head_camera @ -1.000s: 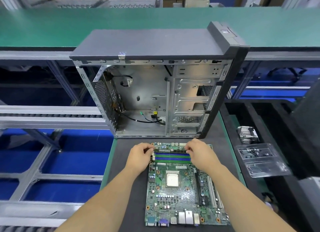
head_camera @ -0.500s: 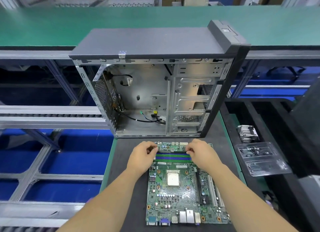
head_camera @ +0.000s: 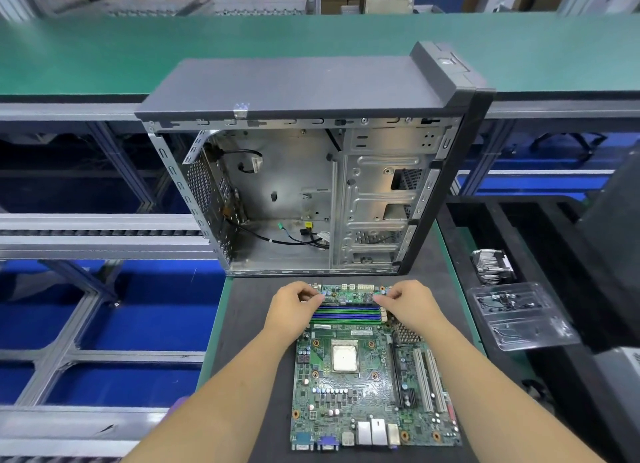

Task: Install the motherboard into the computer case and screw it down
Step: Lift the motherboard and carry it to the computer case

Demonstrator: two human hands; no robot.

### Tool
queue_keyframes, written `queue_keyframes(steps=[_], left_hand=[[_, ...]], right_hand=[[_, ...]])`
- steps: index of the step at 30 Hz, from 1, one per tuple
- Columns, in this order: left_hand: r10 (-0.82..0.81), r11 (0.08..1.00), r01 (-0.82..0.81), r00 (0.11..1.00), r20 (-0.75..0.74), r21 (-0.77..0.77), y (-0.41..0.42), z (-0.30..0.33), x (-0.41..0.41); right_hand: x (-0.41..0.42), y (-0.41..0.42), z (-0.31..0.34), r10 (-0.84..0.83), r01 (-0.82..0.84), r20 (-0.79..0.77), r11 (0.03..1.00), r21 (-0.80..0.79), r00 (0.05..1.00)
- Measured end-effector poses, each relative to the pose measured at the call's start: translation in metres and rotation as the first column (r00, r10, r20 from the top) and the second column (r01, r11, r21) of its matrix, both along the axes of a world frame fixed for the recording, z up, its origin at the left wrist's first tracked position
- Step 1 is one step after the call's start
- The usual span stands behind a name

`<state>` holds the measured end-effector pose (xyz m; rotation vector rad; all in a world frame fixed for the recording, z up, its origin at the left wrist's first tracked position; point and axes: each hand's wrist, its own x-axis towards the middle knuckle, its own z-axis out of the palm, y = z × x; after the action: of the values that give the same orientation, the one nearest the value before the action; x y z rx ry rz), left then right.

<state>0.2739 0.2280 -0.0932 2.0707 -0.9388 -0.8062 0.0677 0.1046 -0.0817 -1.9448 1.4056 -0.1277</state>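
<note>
The green motherboard (head_camera: 346, 386) lies flat on the black mat (head_camera: 249, 324) in front of me, ports toward me. Just beyond it the open computer case (head_camera: 294, 199) stands upright, showing a bare metal interior with loose cables at the bottom. My left hand (head_camera: 294, 310) and my right hand (head_camera: 408, 306) rest on the board's far end. Their fingertips pinch the two ends of the farthest memory slot, above the blue and green slots. Whether a memory stick sits between the fingers cannot be told.
A clear plastic tray (head_camera: 519, 313) holding small screws lies to the right on a black bin, with a finned metal heatsink (head_camera: 491, 267) behind it. A green conveyor (head_camera: 104, 54) runs behind the case. Left of the mat the bench drops to open blue racking.
Both hands have slid slightly away from me and inward, from the ends of the coloured memory slots to the farthest slot. The motherboard and the case have not moved.
</note>
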Motion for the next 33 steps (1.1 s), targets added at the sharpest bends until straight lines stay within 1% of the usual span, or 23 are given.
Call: queue_keyframes(steps=[1,3,6,9,15,21,26,33], left_hand=[[0.032,0.999,-0.032,0.999,-0.018,0.019,-0.002,0.0,-0.002],[0.097,0.992,-0.093,0.994,-0.049,0.083,-0.007,0.002,-0.006],[0.211,0.97,-0.187,0.965,-0.157,0.154,-0.013,0.005,-0.009],[0.256,0.953,-0.213,0.947,-0.195,0.215,-0.014,0.006,-0.01],[0.297,0.928,-0.221,0.925,-0.238,0.299,-0.023,0.006,-0.005],[0.314,0.896,-0.222,0.929,-0.196,0.385,-0.03,0.006,-0.003],[0.318,0.881,-0.211,0.927,-0.2,0.423,-0.036,0.007,-0.001],[0.29,0.874,-0.182,0.939,-0.183,0.45,-0.036,0.006,0.0]], right_hand=[[0.003,-0.001,0.002,-0.006,0.007,-0.015,1.0,0.02,1.0],[0.009,-0.004,0.005,-0.008,0.012,-0.091,0.999,0.046,0.996],[0.016,-0.01,0.01,-0.032,0.048,-0.158,0.994,0.099,0.987],[0.02,-0.014,0.012,-0.04,0.07,-0.194,0.986,0.153,0.98],[0.03,-0.013,0.012,-0.031,0.067,-0.271,0.99,0.125,0.962],[0.034,-0.014,0.012,-0.009,0.052,-0.305,0.99,0.133,0.952],[0.039,-0.014,0.017,0.031,0.02,-0.369,0.991,0.133,0.929],[0.044,-0.019,0.017,0.054,0.023,-0.404,0.983,0.185,0.913]])
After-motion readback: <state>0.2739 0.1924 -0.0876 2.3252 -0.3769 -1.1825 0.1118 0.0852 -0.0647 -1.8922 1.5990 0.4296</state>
